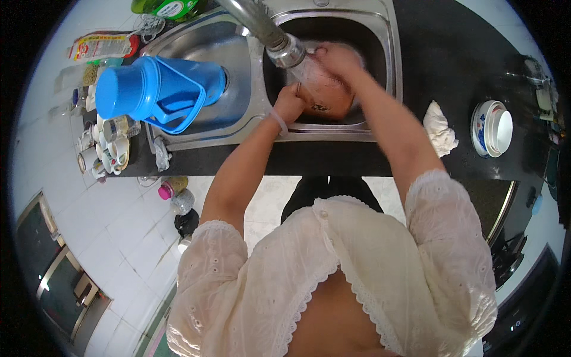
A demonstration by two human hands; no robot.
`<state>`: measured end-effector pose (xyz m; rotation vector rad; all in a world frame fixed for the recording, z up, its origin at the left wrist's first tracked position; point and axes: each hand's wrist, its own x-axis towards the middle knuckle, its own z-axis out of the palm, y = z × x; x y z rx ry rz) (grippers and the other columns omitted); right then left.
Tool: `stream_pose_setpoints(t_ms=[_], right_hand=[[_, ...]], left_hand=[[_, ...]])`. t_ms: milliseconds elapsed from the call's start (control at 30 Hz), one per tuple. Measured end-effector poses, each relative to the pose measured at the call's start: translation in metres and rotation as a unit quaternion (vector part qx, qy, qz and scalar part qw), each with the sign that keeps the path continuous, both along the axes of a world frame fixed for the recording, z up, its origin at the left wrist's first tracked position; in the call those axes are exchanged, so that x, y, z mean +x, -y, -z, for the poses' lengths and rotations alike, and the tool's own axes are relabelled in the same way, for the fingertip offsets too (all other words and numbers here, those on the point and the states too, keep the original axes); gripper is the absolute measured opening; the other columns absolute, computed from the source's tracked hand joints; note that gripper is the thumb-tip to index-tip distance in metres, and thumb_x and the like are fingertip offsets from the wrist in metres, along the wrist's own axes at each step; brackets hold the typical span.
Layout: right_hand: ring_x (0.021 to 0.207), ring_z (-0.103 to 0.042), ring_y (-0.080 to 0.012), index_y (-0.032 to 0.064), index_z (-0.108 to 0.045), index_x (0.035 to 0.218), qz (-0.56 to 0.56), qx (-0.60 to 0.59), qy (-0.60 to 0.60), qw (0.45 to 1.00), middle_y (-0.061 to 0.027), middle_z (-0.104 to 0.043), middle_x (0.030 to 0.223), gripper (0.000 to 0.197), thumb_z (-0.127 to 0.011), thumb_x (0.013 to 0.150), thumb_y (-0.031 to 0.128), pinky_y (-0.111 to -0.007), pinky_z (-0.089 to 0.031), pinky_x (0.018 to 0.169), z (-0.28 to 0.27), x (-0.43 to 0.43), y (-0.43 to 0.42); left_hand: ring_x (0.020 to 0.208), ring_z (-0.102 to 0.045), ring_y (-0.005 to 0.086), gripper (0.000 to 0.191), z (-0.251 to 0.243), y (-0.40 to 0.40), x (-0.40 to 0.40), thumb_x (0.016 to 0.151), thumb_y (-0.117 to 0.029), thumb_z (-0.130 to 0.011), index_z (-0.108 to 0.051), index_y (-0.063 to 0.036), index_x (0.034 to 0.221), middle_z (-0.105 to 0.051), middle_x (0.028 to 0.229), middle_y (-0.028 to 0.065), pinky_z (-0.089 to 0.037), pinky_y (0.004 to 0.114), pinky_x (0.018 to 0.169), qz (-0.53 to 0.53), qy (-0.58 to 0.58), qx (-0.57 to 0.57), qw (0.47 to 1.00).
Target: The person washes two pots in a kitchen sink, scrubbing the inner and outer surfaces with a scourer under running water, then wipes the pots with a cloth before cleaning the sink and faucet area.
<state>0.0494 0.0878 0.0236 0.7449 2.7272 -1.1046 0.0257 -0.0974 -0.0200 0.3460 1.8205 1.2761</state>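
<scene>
Water from the metal faucet (287, 51) runs over an orange-brown vessel (328, 96) in the right sink basin (379, 44). The vessel bears dark markings on its near side; its exact kind is unclear. My left hand (291, 105) grips its left edge, fingers closed. My right hand (339, 62) is blurred and lies against its far upper part, and whether the fingers hold anything there cannot be made out. Lying across the left basin (187, 49) is a large blue flask-like jug (151, 93) with a lid and handle.
A crumpled cream cloth (439, 129) and stacked bowls (493, 129) sit on the black countertop (446, 53) at right. Cups (111, 151), a plastic packet (105, 47) and a green bottle (167, 8) crowd the left side. Jars (178, 192) stand lower down.
</scene>
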Motion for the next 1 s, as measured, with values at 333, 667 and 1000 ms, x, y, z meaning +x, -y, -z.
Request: stream_pose_setpoints(t_ms=[333,667,1000], right_hand=[[0.099,-0.056,-0.0304,0.0109,-0.06,0.107,0.002,0.06,-0.117,0.991,-0.0132,-0.058,0.11,0.033,-0.045,0.082,0.027,-0.041,-0.044,0.086,0.011,0.006,-0.006],[0.101,-0.055,-0.0305,0.0113,-0.057,0.111,-0.012,0.096,-0.201,0.975,-0.0143,-0.058,0.11,0.036,-0.054,0.079,0.028,-0.038,-0.043,0.087,0.024,0.02,0.011],[0.109,-0.05,-0.0284,0.0167,-0.053,0.118,-0.02,0.086,-0.208,0.974,-0.0104,-0.054,0.118,0.035,-0.049,0.085,0.029,-0.038,-0.039,0.092,0.025,0.024,0.024]], left_hand=[[0.079,-0.061,0.0255,0.028,0.001,-0.019,-0.01,0.077,-0.015,-0.058,-0.058,-0.0051,0.103,-0.063,0.093,0.0108,-0.047,0.035,0.067,0.047,-0.212,0.066,0.974],[0.087,-0.058,0.0221,0.019,-0.058,-0.03,-0.019,0.075,-0.004,-0.054,-0.062,-0.0001,0.093,-0.062,0.102,0.0128,-0.046,0.032,0.074,0.228,-0.271,-0.139,0.925],[0.076,-0.061,0.0292,0.014,-0.064,-0.044,-0.014,0.077,-0.016,-0.051,-0.06,-0.0089,0.086,-0.062,0.091,0.0137,-0.046,0.04,0.071,0.218,-0.485,-0.045,0.846]])
